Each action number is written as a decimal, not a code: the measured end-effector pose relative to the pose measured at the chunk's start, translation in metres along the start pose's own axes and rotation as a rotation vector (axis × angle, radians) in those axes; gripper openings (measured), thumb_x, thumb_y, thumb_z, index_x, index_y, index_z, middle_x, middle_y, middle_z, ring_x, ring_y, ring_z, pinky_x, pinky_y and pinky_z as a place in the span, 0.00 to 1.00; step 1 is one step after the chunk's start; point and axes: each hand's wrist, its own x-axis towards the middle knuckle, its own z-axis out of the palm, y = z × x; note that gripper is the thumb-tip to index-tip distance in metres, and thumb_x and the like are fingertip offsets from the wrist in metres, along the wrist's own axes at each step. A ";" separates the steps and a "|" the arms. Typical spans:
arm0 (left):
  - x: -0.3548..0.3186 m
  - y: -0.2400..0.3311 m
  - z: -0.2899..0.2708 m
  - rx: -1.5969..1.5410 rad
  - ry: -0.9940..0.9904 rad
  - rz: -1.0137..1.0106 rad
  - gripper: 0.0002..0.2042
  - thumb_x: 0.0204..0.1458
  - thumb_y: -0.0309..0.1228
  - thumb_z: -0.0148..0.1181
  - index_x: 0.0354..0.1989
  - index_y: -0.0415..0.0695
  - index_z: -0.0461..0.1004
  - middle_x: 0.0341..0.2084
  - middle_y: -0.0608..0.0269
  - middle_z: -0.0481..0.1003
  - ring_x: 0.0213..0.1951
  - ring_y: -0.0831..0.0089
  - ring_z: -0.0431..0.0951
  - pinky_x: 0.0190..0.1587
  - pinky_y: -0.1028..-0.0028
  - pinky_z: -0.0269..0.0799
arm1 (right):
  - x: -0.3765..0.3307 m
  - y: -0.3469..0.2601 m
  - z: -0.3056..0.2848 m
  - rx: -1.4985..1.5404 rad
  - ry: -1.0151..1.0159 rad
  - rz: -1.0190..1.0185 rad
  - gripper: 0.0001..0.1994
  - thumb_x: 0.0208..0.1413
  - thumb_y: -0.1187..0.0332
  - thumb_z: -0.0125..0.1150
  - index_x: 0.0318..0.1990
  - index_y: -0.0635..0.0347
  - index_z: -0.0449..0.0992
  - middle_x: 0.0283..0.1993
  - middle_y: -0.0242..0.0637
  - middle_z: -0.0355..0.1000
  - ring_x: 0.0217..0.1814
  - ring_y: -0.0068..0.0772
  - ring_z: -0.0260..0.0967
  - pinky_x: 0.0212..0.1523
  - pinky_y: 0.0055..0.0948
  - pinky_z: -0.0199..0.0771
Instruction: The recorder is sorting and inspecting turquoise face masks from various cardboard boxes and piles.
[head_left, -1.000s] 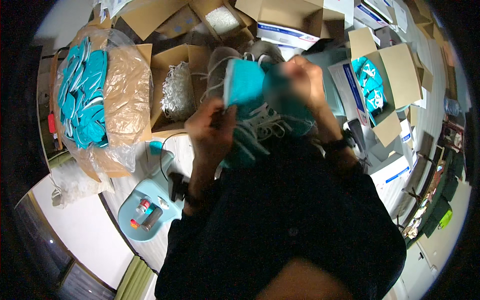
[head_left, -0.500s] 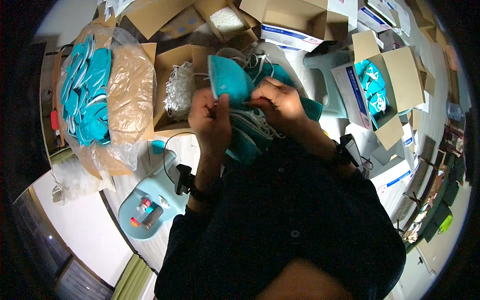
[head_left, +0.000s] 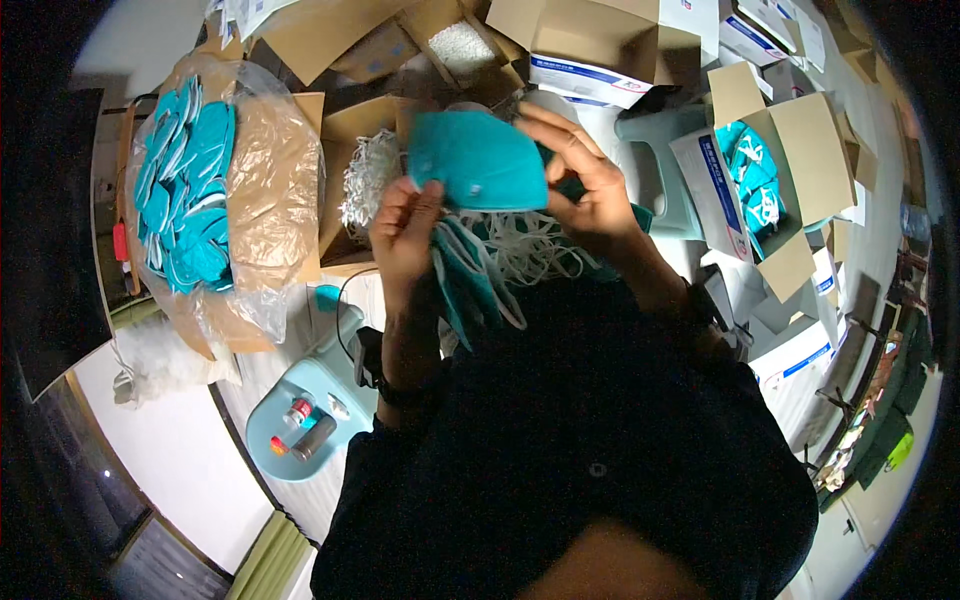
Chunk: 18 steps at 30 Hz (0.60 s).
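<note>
A flat teal face mask is held up in front of me, its broad side showing. My left hand pinches its lower left edge between thumb and fingers. At the mask's right end, my right hand is open, with its fingers apart and slightly blurred; whether the thumb touches the mask's corner I cannot tell. Below the held mask lie a tangle of white straps and several teal masks with white edges, close to my body. A cardboard box with white straps stands just left of my left hand.
On the left, a clear plastic bag in a carton holds many teal masks. An open box of strapped masks stands to the right beside a grey-green stool. A light blue stool at lower left carries bottles.
The mask has turned from an angled position to lie broad and level. My right hand has gone from pinching at its edge to fingers spread apart. My left hand keeps its pinch.
</note>
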 end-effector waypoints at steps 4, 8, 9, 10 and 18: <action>-0.008 0.021 0.021 -0.139 -0.131 -0.328 0.11 0.49 0.24 0.64 0.40 0.40 0.74 0.33 0.64 0.75 0.33 0.80 0.72 0.35 0.81 0.67 | 0.003 0.018 -0.003 0.232 0.035 0.262 0.14 0.51 0.75 0.61 0.46 0.63 0.71 0.35 0.37 0.73 0.37 0.23 0.69 0.41 0.21 0.65; -0.011 0.041 0.030 0.409 0.005 0.165 0.11 0.51 0.29 0.63 0.42 0.40 0.75 0.31 0.62 0.76 0.31 0.78 0.74 0.29 0.77 0.70 | 0.009 0.023 -0.009 0.263 0.002 0.455 0.09 0.56 0.70 0.59 0.41 0.64 0.72 0.18 0.27 0.69 0.21 0.15 0.63 0.29 0.18 0.62; -0.009 0.042 0.030 0.454 -0.093 0.148 0.10 0.51 0.29 0.63 0.40 0.40 0.75 0.31 0.62 0.76 0.30 0.78 0.74 0.29 0.77 0.69 | 0.010 0.024 -0.011 0.260 -0.048 0.470 0.09 0.55 0.70 0.60 0.41 0.64 0.72 0.18 0.26 0.68 0.21 0.16 0.63 0.28 0.18 0.62; -0.005 0.043 0.029 0.500 -0.183 0.132 0.09 0.50 0.29 0.63 0.39 0.40 0.75 0.30 0.61 0.76 0.29 0.78 0.74 0.29 0.77 0.69 | 0.015 0.016 -0.012 0.227 -0.121 0.490 0.06 0.55 0.75 0.59 0.40 0.65 0.72 0.24 0.30 0.68 0.24 0.16 0.63 0.28 0.17 0.64; 0.002 0.028 0.039 0.625 -0.175 0.212 0.04 0.49 0.26 0.63 0.30 0.40 0.76 0.21 0.60 0.75 0.23 0.77 0.73 0.26 0.76 0.67 | 0.011 -0.006 -0.001 -0.165 0.239 0.055 0.10 0.47 0.76 0.66 0.39 0.62 0.76 0.35 0.34 0.72 0.32 0.22 0.67 0.33 0.23 0.68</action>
